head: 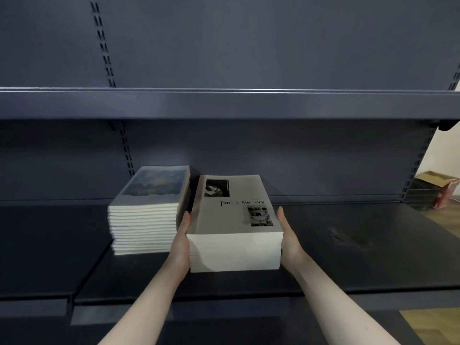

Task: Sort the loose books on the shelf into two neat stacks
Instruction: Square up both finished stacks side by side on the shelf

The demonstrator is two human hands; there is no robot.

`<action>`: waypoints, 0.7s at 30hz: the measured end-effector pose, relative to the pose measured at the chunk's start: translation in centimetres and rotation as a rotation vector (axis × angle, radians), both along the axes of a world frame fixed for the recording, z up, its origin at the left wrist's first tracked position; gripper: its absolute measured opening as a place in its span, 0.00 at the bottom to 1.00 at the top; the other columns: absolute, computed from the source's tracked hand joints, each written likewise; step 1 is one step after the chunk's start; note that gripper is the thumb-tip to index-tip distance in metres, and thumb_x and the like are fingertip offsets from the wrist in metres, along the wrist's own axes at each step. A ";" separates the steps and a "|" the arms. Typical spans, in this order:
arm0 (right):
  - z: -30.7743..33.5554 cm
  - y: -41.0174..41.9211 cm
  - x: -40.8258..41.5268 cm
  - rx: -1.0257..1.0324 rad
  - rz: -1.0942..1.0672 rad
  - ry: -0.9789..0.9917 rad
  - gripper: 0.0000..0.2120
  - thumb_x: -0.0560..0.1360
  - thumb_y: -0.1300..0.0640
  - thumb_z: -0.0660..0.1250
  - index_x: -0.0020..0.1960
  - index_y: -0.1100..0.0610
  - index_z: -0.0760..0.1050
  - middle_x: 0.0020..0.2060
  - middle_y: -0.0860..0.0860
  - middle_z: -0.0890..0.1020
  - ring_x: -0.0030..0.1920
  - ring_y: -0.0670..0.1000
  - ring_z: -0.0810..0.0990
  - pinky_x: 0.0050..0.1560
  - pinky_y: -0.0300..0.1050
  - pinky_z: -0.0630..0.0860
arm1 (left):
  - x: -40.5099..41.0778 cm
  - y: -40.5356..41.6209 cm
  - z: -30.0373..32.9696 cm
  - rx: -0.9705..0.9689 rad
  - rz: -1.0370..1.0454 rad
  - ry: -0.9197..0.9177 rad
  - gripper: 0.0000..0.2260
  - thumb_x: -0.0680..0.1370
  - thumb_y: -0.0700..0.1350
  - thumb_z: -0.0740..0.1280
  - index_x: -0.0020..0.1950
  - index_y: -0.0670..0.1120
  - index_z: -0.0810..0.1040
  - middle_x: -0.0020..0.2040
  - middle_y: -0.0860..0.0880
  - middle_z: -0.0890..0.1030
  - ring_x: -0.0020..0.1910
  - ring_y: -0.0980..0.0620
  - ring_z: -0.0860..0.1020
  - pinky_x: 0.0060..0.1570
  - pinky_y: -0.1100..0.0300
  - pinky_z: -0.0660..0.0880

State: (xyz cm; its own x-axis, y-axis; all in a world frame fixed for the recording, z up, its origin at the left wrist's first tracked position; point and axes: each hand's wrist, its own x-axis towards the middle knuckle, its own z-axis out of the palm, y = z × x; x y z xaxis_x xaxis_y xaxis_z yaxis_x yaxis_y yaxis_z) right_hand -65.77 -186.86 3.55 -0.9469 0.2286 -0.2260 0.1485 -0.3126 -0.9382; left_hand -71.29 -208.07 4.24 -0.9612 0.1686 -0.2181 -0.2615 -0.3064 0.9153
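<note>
Squaring looks like the step in hand: the left hand (pixel 181 241) and right hand (pixel 288 239) press flat against the white paperback stack (pixel 234 227) on the dark metal shelf (pixel 348 245), beside the blue-covered stack (pixel 146 207); next, nudge edges flush.

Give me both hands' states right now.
Left hand: open, pressed flat against right stack.
Right hand: open, pressed flat against its other side.
</note>
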 end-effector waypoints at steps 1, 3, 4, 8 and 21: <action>0.2 -0.1 0.2 0.029 -0.001 0.001 0.33 0.76 0.32 0.47 0.59 0.54 0.79 0.50 0.54 0.85 0.52 0.52 0.83 0.51 0.46 0.76 | 0.1 0.0 0.0 0.003 0.018 -0.006 0.21 0.78 0.61 0.58 0.56 0.47 0.78 0.49 0.43 0.83 0.50 0.44 0.80 0.57 0.51 0.73; 0.5 0.0 0.6 0.082 -0.008 0.006 0.32 0.77 0.33 0.46 0.58 0.53 0.79 0.50 0.53 0.85 0.52 0.52 0.83 0.57 0.49 0.76 | 0.5 0.0 0.2 0.005 0.043 -0.012 0.20 0.78 0.60 0.59 0.55 0.47 0.79 0.47 0.44 0.83 0.49 0.44 0.79 0.61 0.50 0.71; 0.8 0.1 0.9 0.093 -0.026 0.012 0.32 0.77 0.33 0.46 0.58 0.53 0.79 0.50 0.54 0.85 0.53 0.53 0.83 0.60 0.51 0.74 | 0.7 0.0 0.2 -0.002 0.042 -0.009 0.20 0.79 0.60 0.59 0.55 0.47 0.79 0.47 0.44 0.83 0.50 0.45 0.79 0.61 0.50 0.71; 2.8 0.7 1.7 0.152 -0.124 0.085 0.39 0.72 0.29 0.53 0.73 0.55 0.67 0.67 0.52 0.75 0.68 0.51 0.72 0.70 0.49 0.65 | 2.1 -0.6 0.9 -0.019 0.073 0.023 0.18 0.79 0.59 0.58 0.47 0.48 0.79 0.43 0.47 0.83 0.46 0.47 0.79 0.47 0.55 0.74; 8.4 -4.9 0.1 0.412 -0.067 0.237 0.33 0.76 0.33 0.52 0.76 0.50 0.61 0.74 0.49 0.65 0.74 0.51 0.63 0.70 0.48 0.59 | 5.2 -9.2 4.1 -0.257 0.614 0.439 0.13 0.82 0.51 0.55 0.50 0.47 0.77 0.52 0.47 0.80 0.52 0.49 0.77 0.55 0.55 0.70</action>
